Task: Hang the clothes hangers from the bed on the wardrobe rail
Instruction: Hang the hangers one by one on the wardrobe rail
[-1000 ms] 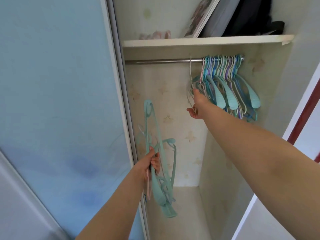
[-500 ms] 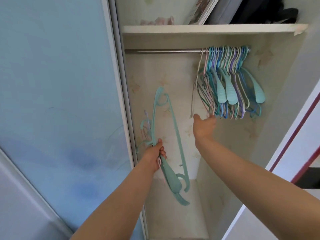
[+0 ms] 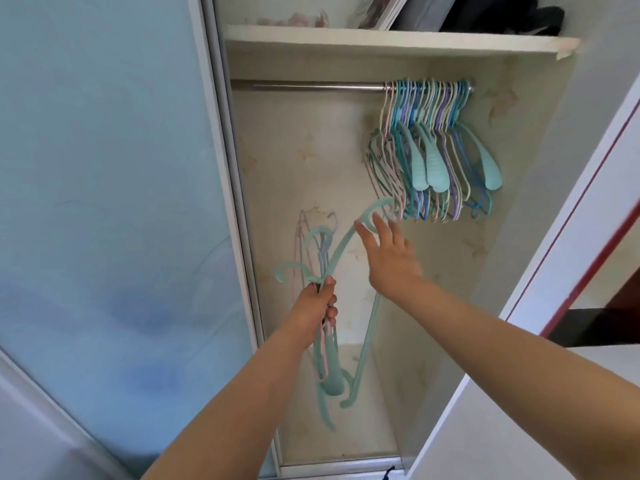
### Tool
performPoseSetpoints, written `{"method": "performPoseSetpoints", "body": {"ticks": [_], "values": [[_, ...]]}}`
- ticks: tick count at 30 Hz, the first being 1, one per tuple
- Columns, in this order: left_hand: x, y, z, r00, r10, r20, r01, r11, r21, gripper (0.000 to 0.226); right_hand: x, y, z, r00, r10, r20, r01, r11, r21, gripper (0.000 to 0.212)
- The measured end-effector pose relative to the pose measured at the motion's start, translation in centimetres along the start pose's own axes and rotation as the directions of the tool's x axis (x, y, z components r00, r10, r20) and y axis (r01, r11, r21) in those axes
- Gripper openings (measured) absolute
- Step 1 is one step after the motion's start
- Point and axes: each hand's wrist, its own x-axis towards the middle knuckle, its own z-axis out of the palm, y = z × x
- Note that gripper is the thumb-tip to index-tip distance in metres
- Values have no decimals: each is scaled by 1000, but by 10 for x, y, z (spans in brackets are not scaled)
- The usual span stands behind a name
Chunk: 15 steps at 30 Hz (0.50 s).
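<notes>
My left hand (image 3: 317,303) grips a bundle of teal, pink and lilac hangers (image 3: 329,362) low in the open wardrobe. One teal hanger's hook (image 3: 375,207) sticks up and to the right from the bundle. My right hand (image 3: 389,256) is spread open at that hook, fingers touching or just beside it, holding nothing. A metal rail (image 3: 311,86) crosses the top of the wardrobe. Several pastel hangers (image 3: 433,150) hang packed at its right end.
A white shelf (image 3: 398,39) with books and dark items sits above the rail. A frosted blue sliding door (image 3: 104,202) fills the left. The wardrobe's white side panel (image 3: 554,271) stands at right. The rail's left half is bare.
My right hand left the hung hangers and dropped down left to the bundle. My left hand raised and tilted the bundle, swinging one teal hook toward the right hand.
</notes>
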Motion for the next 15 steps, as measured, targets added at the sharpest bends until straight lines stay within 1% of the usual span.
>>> {"method": "performPoseSetpoints", "body": {"ticks": [2, 4, 6, 7, 10, 11, 13, 15], "values": [[-5, -9, -12, 997, 17, 69, -25, 992, 127, 30, 9, 15, -1, 999, -47, -2, 47, 990, -132, 86], [-12, -17, -24, 993, -7, 119, -18, 977, 211, 32, 15, 26, 3, 995, -64, 81, 79, 976, -204, 68], [-18, -23, -35, 987, -46, 156, 8, 973, 232, 36, 13, 29, 8, 988, -54, 142, 84, 972, -218, 52], [-20, -25, -38, 981, -68, 181, 26, 974, 223, 38, 11, 30, 11, 991, -56, 118, 83, 969, -233, 50], [-23, -25, -45, 953, -152, 261, 126, 986, 110, 44, 4, 29, 19, 989, -101, -112, 69, 963, -260, 52], [-24, -25, -47, 944, -178, 278, 165, 984, 70, 46, 2, 30, 22, 981, -111, -162, 67, 966, -251, 54], [-24, -27, -50, 928, -214, 305, 222, 975, 7, 49, -1, 33, 27, 971, -124, -207, 71, 967, -245, 56], [-22, -31, -54, 915, -238, 327, 264, 964, -38, 51, -1, 41, 29, 959, -154, -238, 87, 959, -270, 50]]}}
